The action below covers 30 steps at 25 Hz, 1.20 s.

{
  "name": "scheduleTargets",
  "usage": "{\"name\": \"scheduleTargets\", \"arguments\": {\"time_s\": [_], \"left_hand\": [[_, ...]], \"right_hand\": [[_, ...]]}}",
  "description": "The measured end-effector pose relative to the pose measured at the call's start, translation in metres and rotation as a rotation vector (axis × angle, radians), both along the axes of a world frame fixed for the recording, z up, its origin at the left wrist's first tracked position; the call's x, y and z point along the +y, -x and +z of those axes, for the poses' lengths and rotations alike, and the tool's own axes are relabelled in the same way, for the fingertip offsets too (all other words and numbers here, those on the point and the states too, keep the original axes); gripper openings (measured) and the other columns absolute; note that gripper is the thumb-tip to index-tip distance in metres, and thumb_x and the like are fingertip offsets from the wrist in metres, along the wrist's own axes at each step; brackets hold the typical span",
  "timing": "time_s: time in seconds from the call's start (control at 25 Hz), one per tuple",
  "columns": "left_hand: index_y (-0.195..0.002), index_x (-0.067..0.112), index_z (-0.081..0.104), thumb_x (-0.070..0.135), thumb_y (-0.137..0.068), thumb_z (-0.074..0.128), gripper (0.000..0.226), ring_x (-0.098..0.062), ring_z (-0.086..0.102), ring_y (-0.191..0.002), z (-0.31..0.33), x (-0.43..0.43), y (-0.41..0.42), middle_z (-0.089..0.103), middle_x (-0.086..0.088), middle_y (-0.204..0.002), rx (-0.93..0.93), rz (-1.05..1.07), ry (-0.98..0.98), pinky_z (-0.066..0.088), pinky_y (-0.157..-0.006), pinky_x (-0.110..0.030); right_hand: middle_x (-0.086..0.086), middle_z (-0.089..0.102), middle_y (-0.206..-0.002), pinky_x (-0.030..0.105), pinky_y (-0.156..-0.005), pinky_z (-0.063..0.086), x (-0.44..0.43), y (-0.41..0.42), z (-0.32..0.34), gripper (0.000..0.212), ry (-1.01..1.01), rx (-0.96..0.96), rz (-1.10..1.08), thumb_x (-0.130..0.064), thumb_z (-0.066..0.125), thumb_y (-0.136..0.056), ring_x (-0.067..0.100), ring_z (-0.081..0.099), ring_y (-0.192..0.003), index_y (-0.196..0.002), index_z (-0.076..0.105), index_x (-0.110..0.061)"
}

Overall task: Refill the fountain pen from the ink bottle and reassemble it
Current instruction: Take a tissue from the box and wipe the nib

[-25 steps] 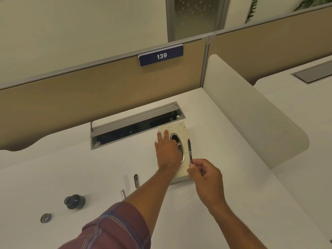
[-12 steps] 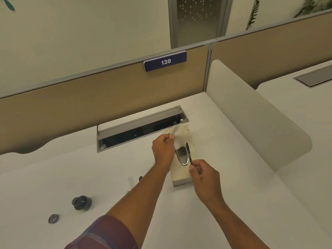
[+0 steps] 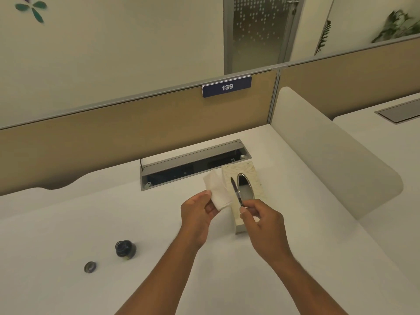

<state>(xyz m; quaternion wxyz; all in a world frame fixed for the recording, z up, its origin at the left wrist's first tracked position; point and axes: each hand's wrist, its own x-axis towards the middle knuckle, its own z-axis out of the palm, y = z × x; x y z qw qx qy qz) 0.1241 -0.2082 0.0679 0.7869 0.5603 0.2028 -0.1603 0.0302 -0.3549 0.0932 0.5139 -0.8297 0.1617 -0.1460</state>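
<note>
So we've got the pen section (image 3: 236, 191) pinched in our right hand (image 3: 261, 223), fingers closed on its lower end and the dark tip pointing up and away from us, a bit tilted to the left. It sits right in front of the tissue box (image 3: 252, 176), overlapping the shiny oval opening in the box top from our angle. Our left hand (image 3: 197, 212) is closed on a white tissue (image 3: 217, 189), which sticks up from the fingers just left of the pen, close but we can't tell if they touch. The ink bottle (image 3: 125, 248) stands open on the desk (image 3: 68, 223) well off to the left, with its cap (image 3: 90, 267) lying nearby, further left.
</note>
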Motion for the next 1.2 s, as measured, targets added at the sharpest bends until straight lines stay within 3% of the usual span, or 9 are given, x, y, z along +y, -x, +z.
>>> {"name": "scheduleTargets", "arguments": {"time_s": [0.16,0.4,0.56,0.76,1.04,1.2], "left_hand": [[-0.110,0.022,0.073,0.019,-0.103,0.069,0.009,-0.032,0.077,-0.108,0.010,0.038,0.014,0.077,-0.007,-0.122,-0.042,-0.052,-0.170,0.065,-0.097,-0.049],[-0.109,0.019,0.077,0.019,-0.104,0.067,0.011,-0.032,0.079,-0.106,0.023,0.097,0.032,0.079,-0.007,-0.121,-0.128,-0.087,-0.204,0.066,-0.092,-0.052],[-0.119,0.006,0.077,0.013,-0.105,0.064,0.020,-0.033,0.082,-0.100,0.031,0.128,0.042,0.083,-0.013,-0.115,-0.133,-0.085,-0.121,0.066,-0.091,-0.052],[-0.116,0.003,0.078,-0.002,-0.107,0.044,0.035,-0.036,0.081,-0.101,0.036,0.160,0.059,0.083,-0.017,-0.113,-0.162,-0.097,0.046,0.067,-0.081,-0.043],[-0.115,0.010,0.078,0.009,-0.106,0.059,0.021,-0.017,0.081,-0.091,0.032,0.178,0.067,0.085,-0.005,-0.106,-0.126,-0.044,0.182,0.065,-0.076,-0.030],[-0.120,0.006,0.076,0.006,-0.101,0.066,0.021,-0.024,0.081,-0.097,0.027,0.184,0.061,0.083,-0.011,-0.114,-0.081,0.002,0.186,0.066,-0.081,-0.034]], "right_hand": [[-0.014,0.075,-0.090,0.009,-0.074,0.053,0.039,0.016,0.023,0.011,0.052,-0.021,0.113,-0.020,0.065,-0.096,0.001,0.068,-0.091,-0.100,0.074,-0.026],[-0.012,0.072,-0.077,0.011,-0.069,0.050,0.085,0.027,0.022,0.009,0.151,0.020,0.185,-0.018,0.066,-0.094,0.005,0.067,-0.083,-0.095,0.074,-0.022],[-0.005,0.070,-0.071,0.020,-0.063,0.051,0.112,0.032,0.021,0.009,0.189,0.045,0.220,-0.019,0.065,-0.094,0.012,0.064,-0.072,-0.092,0.073,-0.022],[-0.004,0.067,-0.064,0.013,-0.057,0.045,0.138,0.038,0.022,0.009,0.152,0.065,0.224,-0.019,0.066,-0.094,0.008,0.058,-0.061,-0.090,0.073,-0.021],[-0.010,0.068,-0.069,0.008,-0.062,0.045,0.166,0.039,0.028,0.009,0.211,0.062,0.254,-0.022,0.066,-0.094,0.008,0.063,-0.068,-0.093,0.076,-0.022],[-0.007,0.068,-0.069,0.014,-0.060,0.045,0.176,0.037,0.027,0.011,0.241,0.076,0.284,-0.023,0.064,-0.095,0.012,0.062,-0.068,-0.091,0.075,-0.023]]}}
